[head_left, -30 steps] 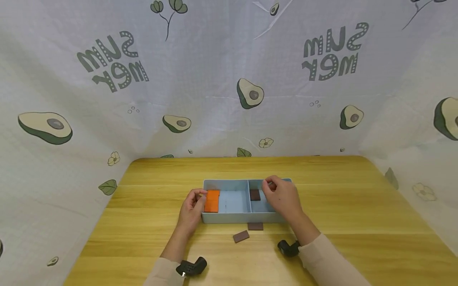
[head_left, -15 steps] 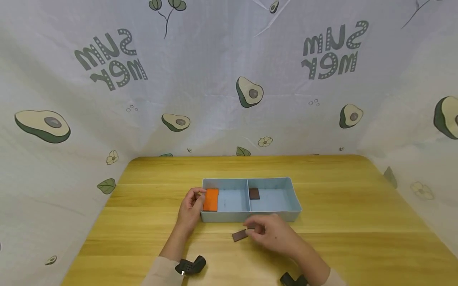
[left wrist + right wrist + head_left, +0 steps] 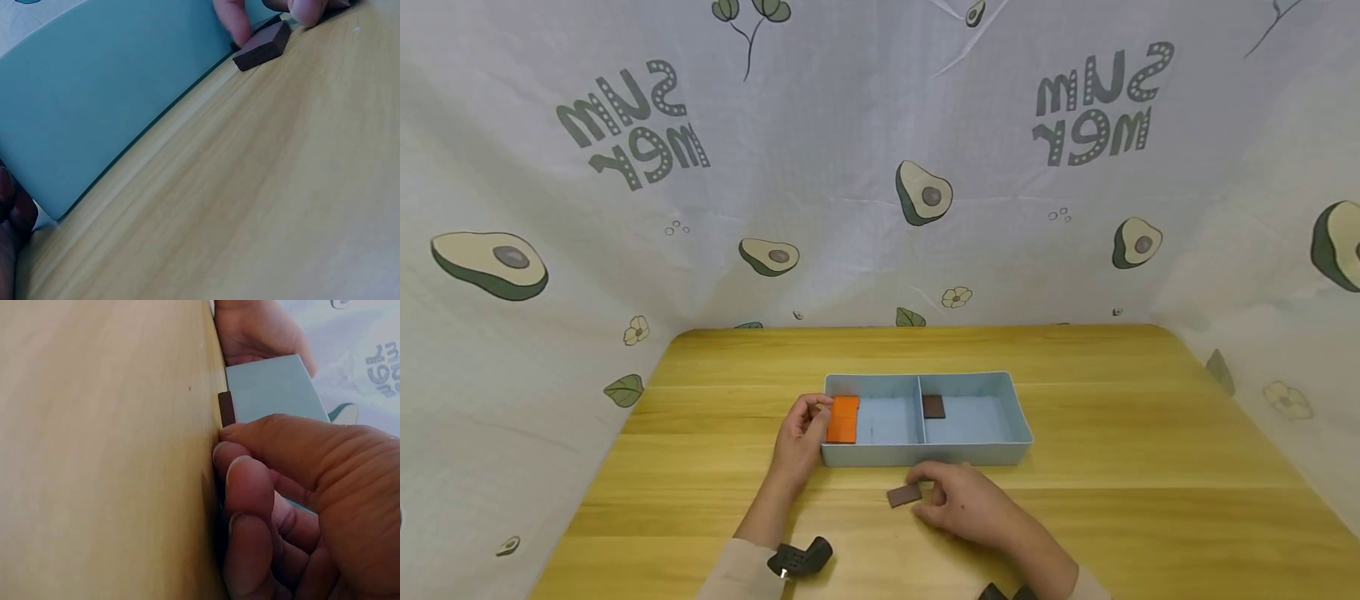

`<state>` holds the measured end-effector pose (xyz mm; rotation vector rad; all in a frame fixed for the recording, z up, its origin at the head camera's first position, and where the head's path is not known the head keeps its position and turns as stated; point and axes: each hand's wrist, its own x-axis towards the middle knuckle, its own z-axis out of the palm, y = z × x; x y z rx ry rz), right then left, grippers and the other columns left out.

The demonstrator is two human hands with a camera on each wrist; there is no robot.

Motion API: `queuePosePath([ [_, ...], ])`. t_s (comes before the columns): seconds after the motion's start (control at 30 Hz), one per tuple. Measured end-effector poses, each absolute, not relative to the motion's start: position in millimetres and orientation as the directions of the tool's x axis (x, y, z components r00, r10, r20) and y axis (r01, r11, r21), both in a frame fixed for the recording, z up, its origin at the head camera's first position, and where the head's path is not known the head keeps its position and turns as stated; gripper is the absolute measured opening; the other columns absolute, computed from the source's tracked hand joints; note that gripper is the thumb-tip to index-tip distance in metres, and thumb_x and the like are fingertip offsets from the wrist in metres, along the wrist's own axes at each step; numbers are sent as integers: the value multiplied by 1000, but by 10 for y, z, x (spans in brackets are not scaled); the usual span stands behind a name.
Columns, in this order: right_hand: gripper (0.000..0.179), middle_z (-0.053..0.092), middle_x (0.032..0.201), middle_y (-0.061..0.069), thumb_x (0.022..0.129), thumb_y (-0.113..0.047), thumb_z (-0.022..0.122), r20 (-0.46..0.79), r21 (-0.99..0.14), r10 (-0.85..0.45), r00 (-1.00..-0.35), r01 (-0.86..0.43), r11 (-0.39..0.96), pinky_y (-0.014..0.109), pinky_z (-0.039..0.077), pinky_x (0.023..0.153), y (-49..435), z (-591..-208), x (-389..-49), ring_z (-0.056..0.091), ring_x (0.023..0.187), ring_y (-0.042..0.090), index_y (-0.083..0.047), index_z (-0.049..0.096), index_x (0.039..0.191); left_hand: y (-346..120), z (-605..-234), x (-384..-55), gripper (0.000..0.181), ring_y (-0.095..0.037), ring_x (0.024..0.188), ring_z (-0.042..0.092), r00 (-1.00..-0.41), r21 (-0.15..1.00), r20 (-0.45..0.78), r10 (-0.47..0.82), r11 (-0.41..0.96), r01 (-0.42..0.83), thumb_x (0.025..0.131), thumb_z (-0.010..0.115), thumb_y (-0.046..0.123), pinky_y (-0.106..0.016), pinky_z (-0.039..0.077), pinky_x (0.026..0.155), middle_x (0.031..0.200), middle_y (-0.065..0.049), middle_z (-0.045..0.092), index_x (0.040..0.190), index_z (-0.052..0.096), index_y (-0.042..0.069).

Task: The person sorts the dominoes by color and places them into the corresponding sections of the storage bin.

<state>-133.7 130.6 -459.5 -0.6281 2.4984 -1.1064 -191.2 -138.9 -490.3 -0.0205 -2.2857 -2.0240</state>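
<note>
A light blue two-compartment box (image 3: 925,456) stands on the table. My left hand (image 3: 800,437) holds its left end, thumb and fingers at the wall. Orange tiles (image 3: 842,419) lie in the left compartment; a dark brown tile (image 3: 933,407) lies in the right one, against the divider. In front of the box is a loose brown tile (image 3: 904,496). My right hand (image 3: 970,504) is at its right end, thumb and index finger bent and apart. In the left wrist view a fingertip (image 3: 236,24) comes down behind the brown tile (image 3: 262,49). Contact there is unclear.
The wooden table (image 3: 1150,458) extends around the box. A printed cloth (image 3: 850,167) hangs behind and at both sides. A black wrist camera (image 3: 801,558) sits on the left wrist.
My right hand has come from the right compartment to the table before the box. The second loose brown tile there is now hidden by it. My left hand stays at the box.
</note>
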Motion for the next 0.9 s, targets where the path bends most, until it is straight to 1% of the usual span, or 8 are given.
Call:
queuePosePath([
  [0.03,22,56,58,-11,92,-18,74,-120,-761,-521,-845,-259,595,23,43,47,1306,-4597,-1337,53,42,5,-17,68,113,-1387,-4903,-1913,20,-14,77,47,-996,990,77,-49,123,70,102,55,15,-23,41,72,90,-2,46,119,62,8],
  [0.13,15,56,57,-11,92,-20,75,-117,-757,-517,-848,-261,599,22,41,46,1304,-4596,-1339,53,42,5,-19,68,104,-1383,-4902,-1917,20,-13,77,47,-995,989,83,-53,128,76,103,55,15,-23,40,72,90,-1,47,119,63,8],
  [0.23,13,57,57,-10,91,-21,76,-123,-759,-509,-852,-250,601,22,40,45,1298,-4591,-1339,53,42,5,-19,67,102,-1386,-4903,-1921,20,-13,77,47,-995,988,91,-50,129,83,103,55,15,-23,40,72,90,-1,46,120,62,7],
  [0.37,13,57,58,-10,91,-21,76,-129,-760,-505,-853,-243,603,22,39,44,1290,-4591,-1341,54,42,5,-19,67,99,-1392,-4904,-1918,21,-12,76,46,-994,987,99,-44,131,93,103,54,15,-23,40,71,88,-1,46,120,62,6],
  [0.6,12,56,58,-11,91,-24,77,-121,-749,-510,-852,-259,610,22,39,45,1297,-4590,-1342,53,43,4,-21,67,98,-1393,-4903,-1916,19,-12,76,45,-995,988,92,-46,132,85,102,55,15,-23,39,72,88,0,46,118,63,8],
  [0.77,11,57,60,-13,90,-23,77,-114,-721,-495,-861,-271,638,21,40,47,1301,-4568,-1348,49,49,0,-22,69,96,-1393,-4904,-1911,19,-13,76,46,-995,987,92,-49,137,85,102,55,15,-23,40,72,88,-1,47,118,63,9],
  [0.9,12,62,68,-13,90,-22,76,-82,-719,-496,-865,-294,630,22,45,54,1334,-4515,-1351,54,58,0,-18,69,99,-1384,-4897,-1904,19,-13,76,46,-995,987,89,-49,136,82,102,55,16,-23,40,72,88,-1,47,118,64,10],
])
